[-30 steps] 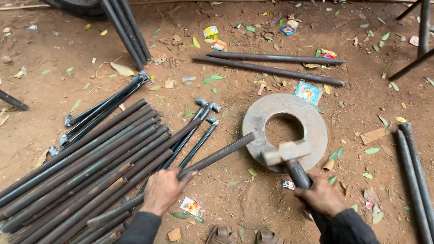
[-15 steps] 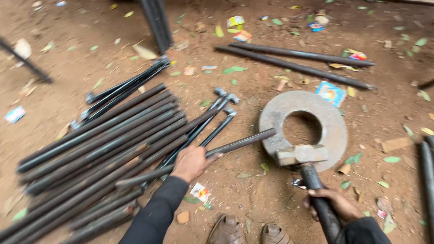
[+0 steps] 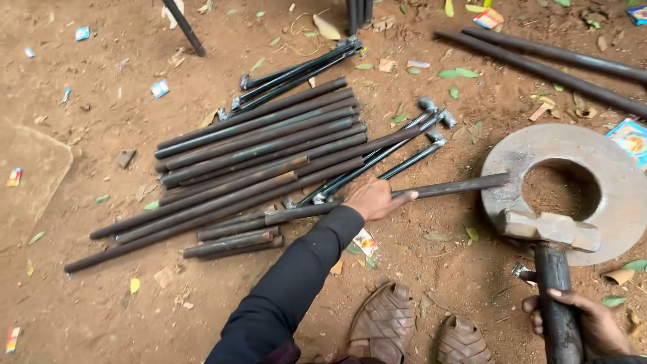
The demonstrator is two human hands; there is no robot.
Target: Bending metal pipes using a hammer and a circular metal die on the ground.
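Dark, seemingly rusty steel rod (image 3: pixel 445 188) in clasped left hand (image 3: pixel 375 199), tip on thick ring-shaped anvil (image 3: pixel 610 165).

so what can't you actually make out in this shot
Head view, the only one:
- Right hand: partly cut off by the bottom edge; its fingers wrap the hammer handle, whose lower end runs out of frame.
- Held rod: the left hand covers its middle.
- Sandals: cut by the bottom edge.
- Long bars: far ends leave the right edge.
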